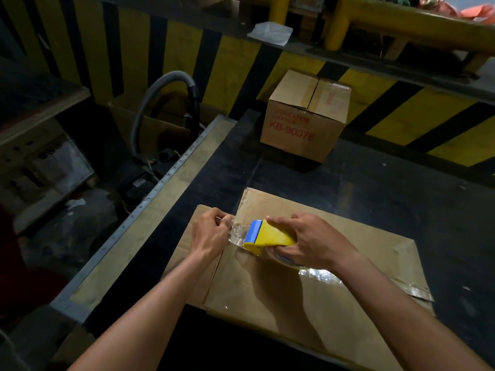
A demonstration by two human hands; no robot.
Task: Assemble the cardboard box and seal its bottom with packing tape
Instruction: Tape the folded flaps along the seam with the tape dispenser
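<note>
A flattened brown cardboard box (308,298) lies on the dark table (375,183) in front of me, with old clear tape along its right side. My right hand (313,241) grips a yellow and blue tape dispenser (265,234) holding a roll of clear packing tape, just above the box's left part. My left hand (210,232) pinches the crinkled free end of the tape (237,232) pulled out from the dispenser's blue edge.
An assembled cardboard box (305,116) printed KB-9007E stands at the table's far side. A yellow and black striped barrier (235,65) runs behind it. A grey hose (163,87) and dark equipment sit on the floor to the left, beside the table's metal edge (160,183).
</note>
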